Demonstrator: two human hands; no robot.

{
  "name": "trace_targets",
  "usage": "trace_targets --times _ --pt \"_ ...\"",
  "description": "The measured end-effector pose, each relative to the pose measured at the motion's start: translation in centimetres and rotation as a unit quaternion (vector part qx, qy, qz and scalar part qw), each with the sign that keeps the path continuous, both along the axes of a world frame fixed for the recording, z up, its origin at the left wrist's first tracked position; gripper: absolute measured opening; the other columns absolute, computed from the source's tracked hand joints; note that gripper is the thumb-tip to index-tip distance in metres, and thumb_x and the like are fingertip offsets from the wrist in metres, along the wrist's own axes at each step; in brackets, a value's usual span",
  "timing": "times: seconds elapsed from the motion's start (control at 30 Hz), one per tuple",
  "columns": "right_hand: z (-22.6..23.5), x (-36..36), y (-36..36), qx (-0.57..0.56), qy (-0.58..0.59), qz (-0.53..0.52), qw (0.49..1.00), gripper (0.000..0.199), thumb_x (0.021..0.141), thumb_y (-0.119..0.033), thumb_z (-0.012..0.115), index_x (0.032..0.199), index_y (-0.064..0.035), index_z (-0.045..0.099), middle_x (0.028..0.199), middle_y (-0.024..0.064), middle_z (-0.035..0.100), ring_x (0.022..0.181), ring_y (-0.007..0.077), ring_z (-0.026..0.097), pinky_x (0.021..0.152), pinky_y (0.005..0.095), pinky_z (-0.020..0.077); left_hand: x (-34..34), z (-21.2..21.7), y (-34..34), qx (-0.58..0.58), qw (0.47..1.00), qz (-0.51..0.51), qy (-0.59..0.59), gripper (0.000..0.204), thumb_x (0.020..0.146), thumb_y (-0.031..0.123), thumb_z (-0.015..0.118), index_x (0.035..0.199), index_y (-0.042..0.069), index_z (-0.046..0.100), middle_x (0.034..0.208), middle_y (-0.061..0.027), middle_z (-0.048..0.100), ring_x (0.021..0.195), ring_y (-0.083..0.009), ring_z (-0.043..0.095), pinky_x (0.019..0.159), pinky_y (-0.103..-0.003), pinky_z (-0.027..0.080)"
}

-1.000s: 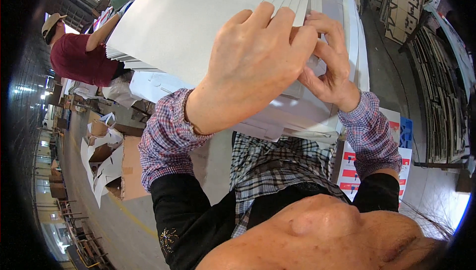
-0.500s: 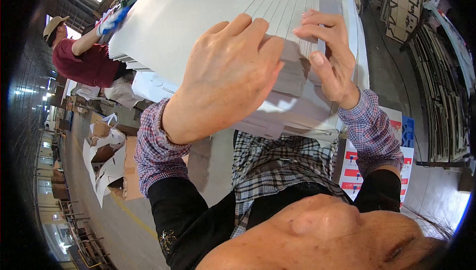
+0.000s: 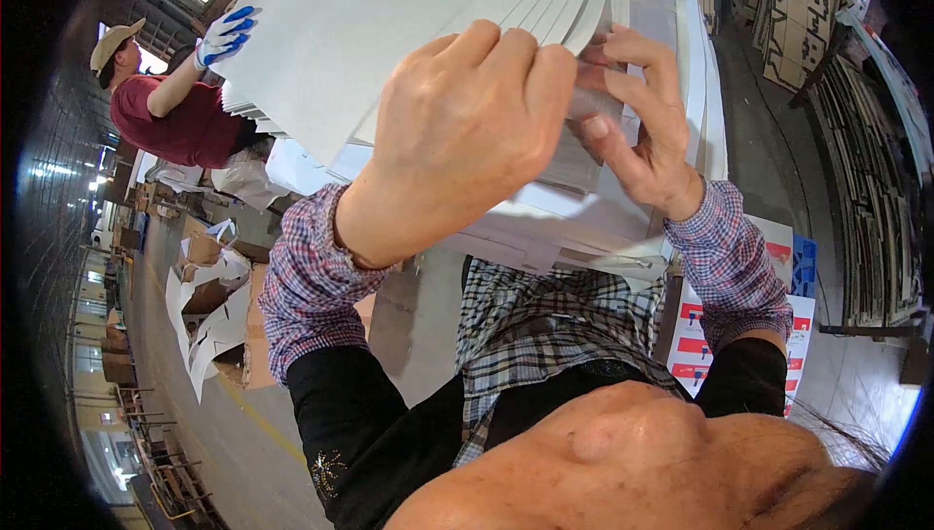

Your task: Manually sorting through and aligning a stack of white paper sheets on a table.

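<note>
A fanned stack of large white sheets (image 3: pixel 389 14) spreads in front of me, its edges stepped on the right. My left hand (image 3: pixel 467 131) is closed on the near edge of the sheets and bends them upward; its fingertips are hidden underneath. Just right of that edge, my right hand (image 3: pixel 647 121) is curved with thumb and fingers apart, close to the lifted sheets. Whether its fingertips touch them I cannot tell. Below both hands lie more flat white pieces (image 3: pixel 574 204), some with folds or cut lines.
At the far left a co-worker (image 3: pixel 175 111) in a cap and dark red shirt rests a gloved hand (image 3: pixel 226 36) by the stack. Torn cardboard (image 3: pixel 209 306) lies on the left floor. Racked flat boards (image 3: pixel 861 180) stand at right, near a red-and-white printed sheet (image 3: pixel 693 345) and blue crate (image 3: pixel 804 262).
My left hand has moved slightly right and lifted the sheet edges, which now curve up. My right thumb has shifted left and down. The co-worker's gloved hand has spread its fingers.
</note>
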State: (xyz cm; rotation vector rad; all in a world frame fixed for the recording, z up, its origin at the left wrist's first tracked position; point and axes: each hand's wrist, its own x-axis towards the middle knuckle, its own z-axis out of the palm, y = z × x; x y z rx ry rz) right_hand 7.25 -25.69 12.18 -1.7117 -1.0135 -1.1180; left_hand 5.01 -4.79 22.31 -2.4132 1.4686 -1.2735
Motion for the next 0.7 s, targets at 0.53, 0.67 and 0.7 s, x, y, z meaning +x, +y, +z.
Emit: trace_targets --times 0.53,0.67,0.7 --pt "0.0 0.5 -0.1 -0.077 -0.052 -0.070 0.993 0.034 0.085 -0.026 0.078 0.106 -0.0002 0.074 0.118 0.0168 0.064 0.117 0.0376 0.057 0.106 0.0535 0.0413 0.8 -1.5 -0.8 -0.009 0.999 -0.012 0.028 0.019 0.072 0.004 0.069 0.090 0.007 0.062 0.083 -0.0034 0.055 0.079 -0.0222 0.058 0.066 -0.036 0.050" --pt "0.1 0.4 0.1 -0.074 -0.046 -0.065 0.994 0.035 0.085 -0.028 0.078 0.107 -0.0012 0.074 0.119 0.0161 0.064 0.119 0.0373 0.057 0.106 0.0537 0.0411 0.3 -1.7 -0.3 0.017 1.000 0.002 0.025 0.019 0.072 0.003 0.068 0.089 0.006 0.061 0.082 -0.0042 0.055 0.079 -0.0227 0.058 0.065 -0.036 0.050" --pt "0.1 0.3 0.1 -0.072 -0.044 -0.064 0.994 0.033 0.086 -0.026 0.078 0.108 -0.0018 0.074 0.118 0.0152 0.064 0.119 0.0367 0.057 0.107 0.0537 0.0409 0.2 -1.7 -0.2 0.023 0.999 0.003 0.027 0.018 0.072 0.003 0.068 0.089 0.005 0.061 0.083 -0.0046 0.055 0.079 -0.0230 0.058 0.065 -0.036 0.050"
